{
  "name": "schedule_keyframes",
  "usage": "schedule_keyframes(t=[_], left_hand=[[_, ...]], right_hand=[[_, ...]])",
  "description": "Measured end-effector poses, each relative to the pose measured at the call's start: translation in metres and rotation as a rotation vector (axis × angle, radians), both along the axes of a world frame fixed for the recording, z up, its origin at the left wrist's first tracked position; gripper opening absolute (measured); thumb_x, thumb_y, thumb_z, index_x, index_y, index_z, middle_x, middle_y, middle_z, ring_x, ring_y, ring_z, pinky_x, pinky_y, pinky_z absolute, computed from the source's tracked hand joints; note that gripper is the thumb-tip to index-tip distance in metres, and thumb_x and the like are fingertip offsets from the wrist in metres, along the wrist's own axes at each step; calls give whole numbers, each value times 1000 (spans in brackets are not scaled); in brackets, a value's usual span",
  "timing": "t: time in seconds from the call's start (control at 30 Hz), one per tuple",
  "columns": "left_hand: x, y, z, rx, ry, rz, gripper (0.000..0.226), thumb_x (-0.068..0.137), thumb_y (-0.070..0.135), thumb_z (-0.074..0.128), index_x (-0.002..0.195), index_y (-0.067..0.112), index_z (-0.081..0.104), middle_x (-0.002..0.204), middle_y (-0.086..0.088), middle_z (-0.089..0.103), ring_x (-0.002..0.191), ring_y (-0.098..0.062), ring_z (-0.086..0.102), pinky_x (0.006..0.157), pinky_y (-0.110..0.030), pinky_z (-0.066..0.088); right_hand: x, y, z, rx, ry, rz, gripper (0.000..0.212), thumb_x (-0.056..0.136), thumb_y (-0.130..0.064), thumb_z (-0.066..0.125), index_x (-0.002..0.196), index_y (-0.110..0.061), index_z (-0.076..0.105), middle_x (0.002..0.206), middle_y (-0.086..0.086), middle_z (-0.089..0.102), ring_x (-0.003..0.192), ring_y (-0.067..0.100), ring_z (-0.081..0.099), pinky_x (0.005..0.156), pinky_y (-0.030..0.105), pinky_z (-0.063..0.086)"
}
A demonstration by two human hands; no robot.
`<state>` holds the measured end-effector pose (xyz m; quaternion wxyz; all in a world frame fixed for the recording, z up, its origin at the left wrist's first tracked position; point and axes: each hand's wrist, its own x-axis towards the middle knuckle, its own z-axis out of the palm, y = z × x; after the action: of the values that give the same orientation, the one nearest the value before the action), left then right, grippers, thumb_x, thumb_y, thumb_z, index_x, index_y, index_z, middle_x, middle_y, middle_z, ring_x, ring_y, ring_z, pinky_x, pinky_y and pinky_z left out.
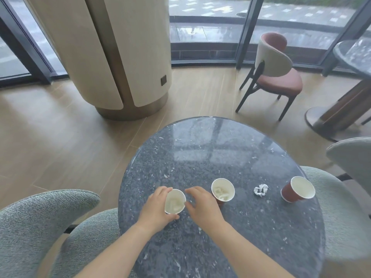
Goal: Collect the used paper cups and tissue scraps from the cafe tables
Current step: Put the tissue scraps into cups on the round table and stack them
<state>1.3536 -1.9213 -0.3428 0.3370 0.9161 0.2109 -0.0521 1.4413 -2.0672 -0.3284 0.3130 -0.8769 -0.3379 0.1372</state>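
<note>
Leftmost paper cup stands near the front edge of the stone table, and the left hand grips its wall, probably to steady it as a container, since tissue already lies inside. The right hand is relaxed beside it and holds nothing. The middle cup also contains tissue; one tissue scrap lies loose between it and the right cup, maybe the next to collect

2 bare forearms reach forward side by side. The left hand curls around a paper cup, thumb on the near side, fingers at the far rim. The right hand lies palm down just beside it, fingers spread and loosely bent.
</note>
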Motion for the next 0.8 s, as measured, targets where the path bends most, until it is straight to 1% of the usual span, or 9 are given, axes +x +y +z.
schedule_keyframes(t=[0.17, 0.4, 0.57, 0.7, 0.8], left_hand=[[7, 1, -1, 12, -22, 59, 85, 62, 38, 83, 133, 20, 40, 135, 6, 41, 122, -17, 44, 101, -28, 36], [26, 12, -1, -7, -30, 126, 84, 62, 35, 83, 133, 20, 40, 134, 5, 41, 119, -20, 46, 100, -32, 39], [43, 23, -5, -16, -41, 131, 82, 62, 34, 83, 131, 19, 41, 132, 5, 43, 118, -21, 46, 100, -31, 37], [55, 30, -9, -29, -45, 130, 82, 61, 36, 83, 130, 22, 42, 129, 6, 43, 116, -18, 46, 98, -30, 38], [63, 34, -12, -36, -64, 111, 80, 60, 38, 83, 128, 23, 43, 127, 8, 44, 114, -17, 47, 96, -27, 37]], right_hand=[[2, -14, -8, -40, 9, -29, 31, 87, -17, 59, 118, -15, 56, 119, -1, 58, 109, 14, 53, 91, 19, 37], [9, -13, -20, -66, 69, -54, 31, 85, -16, 60, 116, -16, 57, 119, -1, 57, 108, 12, 53, 90, 15, 34], [19, -1, -31, -147, 82, 13, 33, 87, -15, 56, 120, -16, 53, 124, -2, 52, 110, 16, 51, 93, 22, 37], [24, 7, -45, -277, 82, 96, 35, 87, -13, 52, 122, -17, 50, 127, 0, 48, 115, 21, 46, 93, 30, 40], [27, 10, -54, -351, 79, 117, 37, 87, -10, 50, 123, -18, 49, 129, -1, 44, 117, 22, 41, 91, 33, 41]])
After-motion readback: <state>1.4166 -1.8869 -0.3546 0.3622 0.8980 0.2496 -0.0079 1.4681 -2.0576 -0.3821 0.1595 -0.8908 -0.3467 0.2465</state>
